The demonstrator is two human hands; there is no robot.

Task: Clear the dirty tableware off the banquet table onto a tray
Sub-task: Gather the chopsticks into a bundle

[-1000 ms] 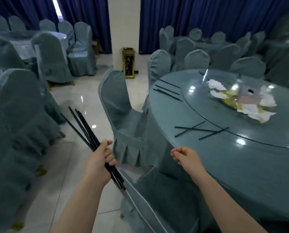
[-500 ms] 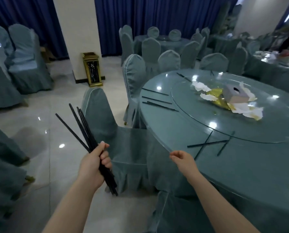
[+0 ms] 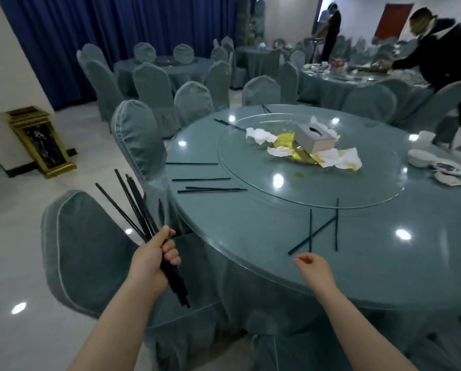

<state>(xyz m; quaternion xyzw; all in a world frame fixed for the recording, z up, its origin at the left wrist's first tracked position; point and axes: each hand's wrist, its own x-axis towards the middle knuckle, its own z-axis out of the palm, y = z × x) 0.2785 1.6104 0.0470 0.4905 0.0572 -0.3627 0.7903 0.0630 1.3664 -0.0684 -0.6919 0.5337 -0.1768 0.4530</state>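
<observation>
Lower centre-left of the frame: the left hand [image 3: 154,259] has its grip clamped around a bundle of black chopsticks [image 3: 138,210], whose ends fan out toward the upper left and poke out below the fist. Lower centre-right: the right hand [image 3: 313,269] hovers at the near edge of the tabletop [image 3: 250,231], fingers loosely curled, grip empty and touching nothing.

Just beyond the right hand, three loose chopsticks [image 3: 321,231] lie crossed on the tabletop near its edge. Left of centre, four more chopsticks [image 3: 208,186] lie roughly parallel, close to the rim of the glass turntable [image 3: 291,194]. Two covered chairs [image 3: 141,140] stand at the left side of the tabletop, one near, one farther.

At the centre of the turntable sits a tissue box [image 3: 315,137] amid crumpled, stained napkins [image 3: 339,160] and yellow scraps. At the right edge of the frame, white dishes [image 3: 435,166] rest on the tabletop. Further chopsticks [image 3: 265,108] lie at its far side.

Left edge: a gold-trimmed bin [image 3: 40,141] stands against a pillar. Upper right: one person in dark clothing [image 3: 448,49] leans over another tabletop carrying tableware; a second person stands beyond.
</observation>
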